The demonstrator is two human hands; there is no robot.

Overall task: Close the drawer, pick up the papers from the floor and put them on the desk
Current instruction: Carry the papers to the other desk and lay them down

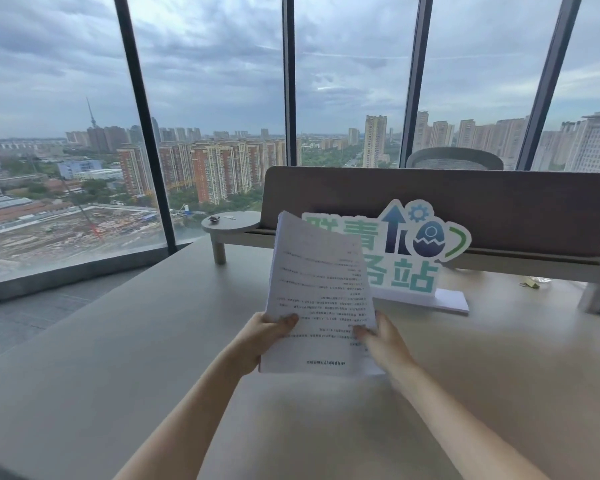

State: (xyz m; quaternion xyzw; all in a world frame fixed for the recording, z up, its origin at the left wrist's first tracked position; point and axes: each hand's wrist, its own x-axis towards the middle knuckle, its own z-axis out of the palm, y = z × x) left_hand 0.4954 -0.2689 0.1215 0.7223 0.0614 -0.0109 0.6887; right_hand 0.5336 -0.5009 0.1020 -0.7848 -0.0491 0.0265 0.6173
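A stack of white printed papers [317, 282] is held upright and slightly tilted above the grey desk [125, 358], its lower edge close to the surface. My left hand [262, 337] grips the stack's lower left edge, thumb on the front sheet. My right hand [381, 341] holds the lower right corner, fingers on the page. The drawer and the floor under the desk are out of view.
A standing cut-out sign [413, 251] with green and blue characters stands on the desk just behind the papers. A brown divider panel [465, 199] and a raised shelf [231, 225] run along the back. Large windows lie to the left and behind.
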